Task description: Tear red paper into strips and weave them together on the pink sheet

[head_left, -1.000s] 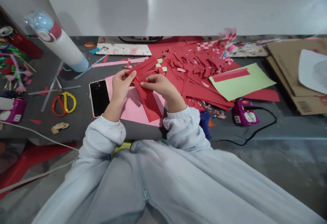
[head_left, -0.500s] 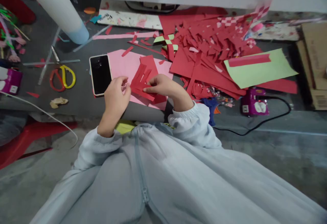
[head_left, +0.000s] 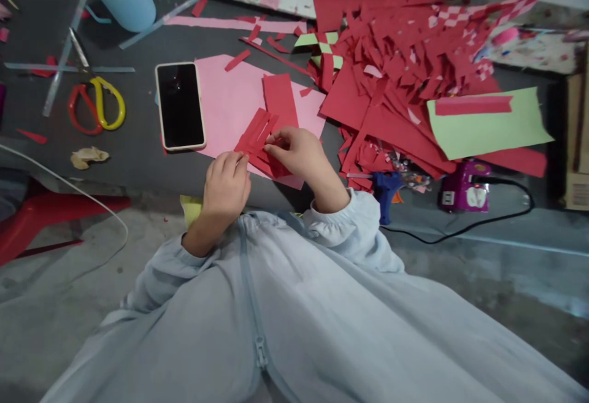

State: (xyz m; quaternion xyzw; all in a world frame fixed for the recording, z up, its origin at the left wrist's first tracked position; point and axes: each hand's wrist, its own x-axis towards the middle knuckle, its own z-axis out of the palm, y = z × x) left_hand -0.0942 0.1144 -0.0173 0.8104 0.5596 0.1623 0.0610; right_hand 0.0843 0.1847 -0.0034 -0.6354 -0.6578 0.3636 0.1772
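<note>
A piece of red paper with cut strips [head_left: 258,132] lies tilted over a plain red piece [head_left: 281,97], both on a pink sheet [head_left: 221,102]. My left hand [head_left: 226,187] rests at the near left corner of the strip piece, its fingers bent together and pressing on that corner. From the right, my right hand [head_left: 297,150] pinches at the strips with thumb and forefinger. A phone with a dark screen [head_left: 180,107] lies on the left part of the pink sheet.
Scissors [head_left: 94,90], clear sticks and a bottle [head_left: 131,1] are on the left. Red scraps [head_left: 391,59], a green sheet [head_left: 488,130], a blue glue gun [head_left: 386,194] and a purple box [head_left: 464,188] with a black cable lie right.
The view has shifted closer to the table. The strip piece has turned and sits nearer the table's front edge. My left hand has moved to its near corner; my right hand stays at the strips.
</note>
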